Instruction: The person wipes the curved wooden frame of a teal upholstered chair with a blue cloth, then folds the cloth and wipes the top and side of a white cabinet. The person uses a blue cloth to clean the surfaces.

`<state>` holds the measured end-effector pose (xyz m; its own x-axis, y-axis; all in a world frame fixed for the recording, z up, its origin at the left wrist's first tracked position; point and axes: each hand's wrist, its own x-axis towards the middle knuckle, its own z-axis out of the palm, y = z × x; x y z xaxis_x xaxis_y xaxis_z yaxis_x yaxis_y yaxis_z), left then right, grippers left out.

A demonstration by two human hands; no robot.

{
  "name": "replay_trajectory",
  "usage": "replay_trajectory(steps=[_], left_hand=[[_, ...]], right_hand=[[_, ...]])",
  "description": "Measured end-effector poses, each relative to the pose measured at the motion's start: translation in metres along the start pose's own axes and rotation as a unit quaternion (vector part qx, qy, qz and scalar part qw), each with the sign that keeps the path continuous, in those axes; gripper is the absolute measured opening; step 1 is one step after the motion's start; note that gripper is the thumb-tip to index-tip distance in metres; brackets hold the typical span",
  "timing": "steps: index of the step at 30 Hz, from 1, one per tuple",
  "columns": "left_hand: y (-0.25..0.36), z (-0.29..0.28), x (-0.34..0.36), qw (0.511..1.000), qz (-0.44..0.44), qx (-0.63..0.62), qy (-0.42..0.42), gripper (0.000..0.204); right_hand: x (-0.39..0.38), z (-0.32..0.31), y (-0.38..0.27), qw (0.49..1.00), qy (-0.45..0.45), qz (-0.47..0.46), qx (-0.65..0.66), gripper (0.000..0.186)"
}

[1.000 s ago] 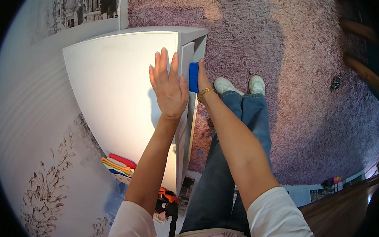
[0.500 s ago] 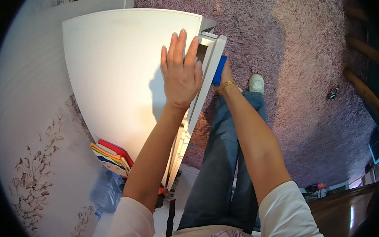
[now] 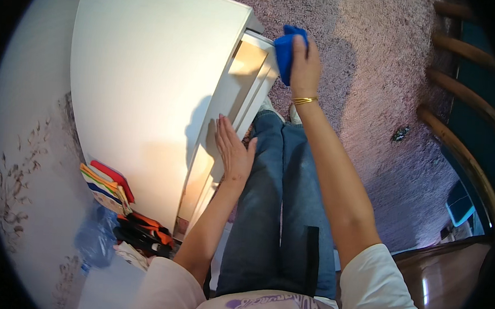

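A bright blue cloth [image 3: 284, 56] is gripped in my right hand [image 3: 306, 70], which wears thin gold bangles at the wrist. The cloth is beside the far front corner of a white cabinet [image 3: 150, 75] and bends over at its upper end. Along the cabinet's right side, a drawer [image 3: 255, 90] sticks out, with a gap showing part of its inside. My left hand [image 3: 235, 156] is at the drawer's nearer part, fingers stretched out and pointing away from me, holding nothing. Whether its palm presses on the drawer's edge is hard to tell.
Folded colourful cloths [image 3: 107, 185] lie at the cabinet's near left corner. Beside them are a clear blue plastic bottle [image 3: 96, 236] and black and orange items [image 3: 146, 230]. A pinkish shaggy rug [image 3: 370, 99] covers the floor; curved wooden bars [image 3: 460, 146] stand at the right.
My left hand has left the cabinet top and come nearer, down to the drawer. The drawer gap looks wider. My right hand has lifted the blue cloth up and away along the drawer front.
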<state>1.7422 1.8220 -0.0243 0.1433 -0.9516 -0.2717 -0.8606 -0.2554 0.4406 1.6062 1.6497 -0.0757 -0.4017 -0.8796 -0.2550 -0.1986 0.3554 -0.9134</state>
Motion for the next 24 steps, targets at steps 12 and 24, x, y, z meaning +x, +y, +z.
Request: replay_trajectory(steps=[12,24], left_hand=[[-0.017,0.021,-0.020,0.990,-0.139,0.030,0.020,0.060],[-0.035,0.015,-0.045,0.973,-0.228,0.034,0.024,0.066]], right_hand=[[-0.118,0.006,-0.003,0.795,-0.255,-0.430,-0.343,0.047],[-0.028,-0.006,-0.007,0.797,-0.136,-0.439,-0.392,0.049]])
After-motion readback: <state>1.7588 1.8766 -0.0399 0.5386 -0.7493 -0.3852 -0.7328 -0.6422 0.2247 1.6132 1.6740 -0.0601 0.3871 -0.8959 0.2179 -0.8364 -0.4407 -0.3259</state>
